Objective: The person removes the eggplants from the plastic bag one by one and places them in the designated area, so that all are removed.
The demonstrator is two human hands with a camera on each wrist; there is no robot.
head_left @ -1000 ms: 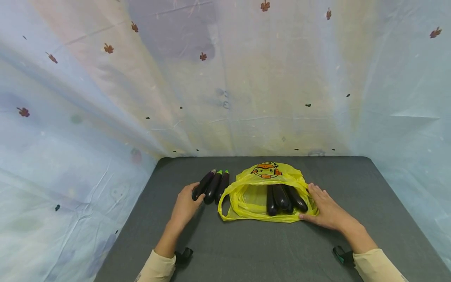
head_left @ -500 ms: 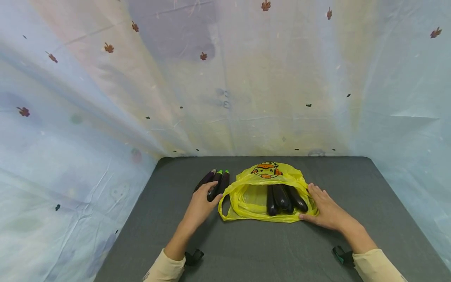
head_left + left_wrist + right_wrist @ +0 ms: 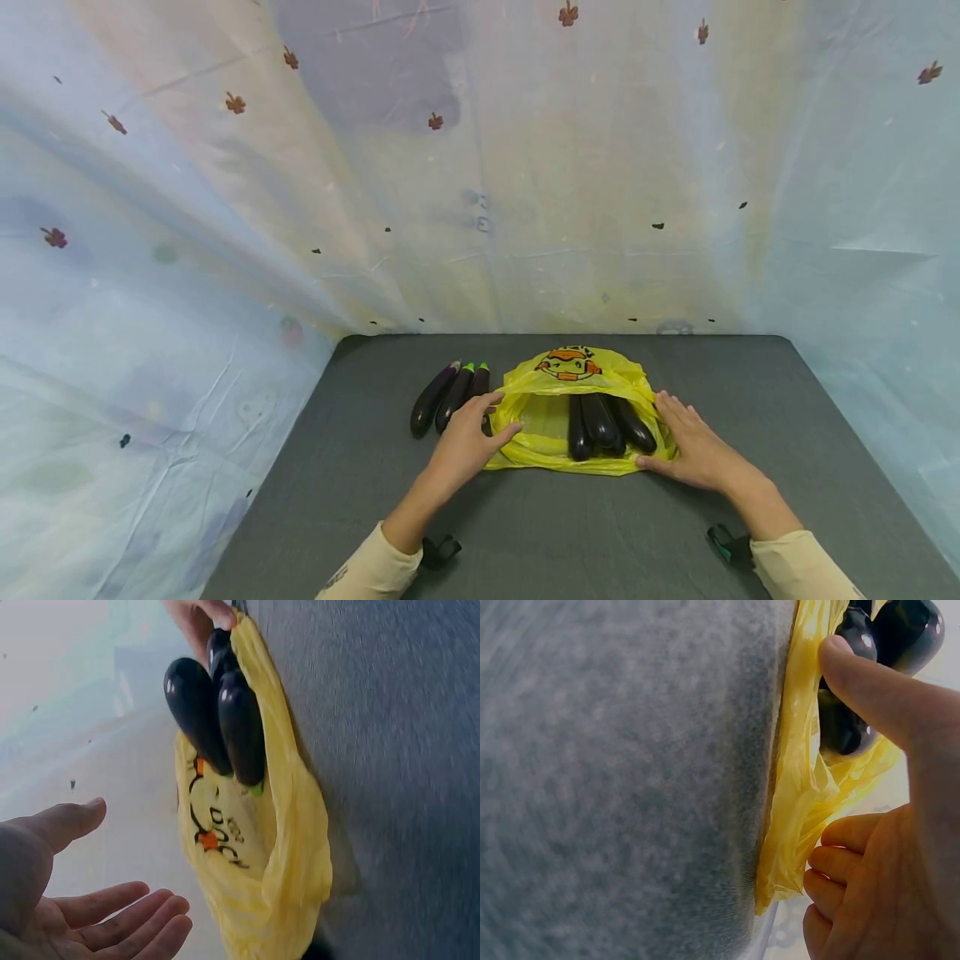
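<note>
A yellow plastic bag (image 3: 607, 363) with a printed cartoon face lies on its side, its mouth facing me. Several dark eggplants (image 3: 598, 418) lie inside, toward its right side. My left hand (image 3: 463, 443) hovers at the bag's left edge, thumb and fingers apart, holding nothing. It hides the bag's left handle and part of one eggplant (image 3: 481, 381) on the table. Two more eggplants (image 3: 432, 403) lie just left of that one. My right hand (image 3: 697, 450) rests against the bag's right side, fingers extended along it and thumb (image 3: 855, 671) at the front rim.
A grey table (image 3: 570, 542) lies under everything. Behind it and to the left hangs a pale curtain (image 3: 525, 183) with leaf prints. Each wrist wears a black strap (image 3: 441, 552).
My left hand has moved right, from the leftmost loose eggplant across the others to the bag's left edge. The loose eggplants stay on the table. My right hand and the bag hold still.
</note>
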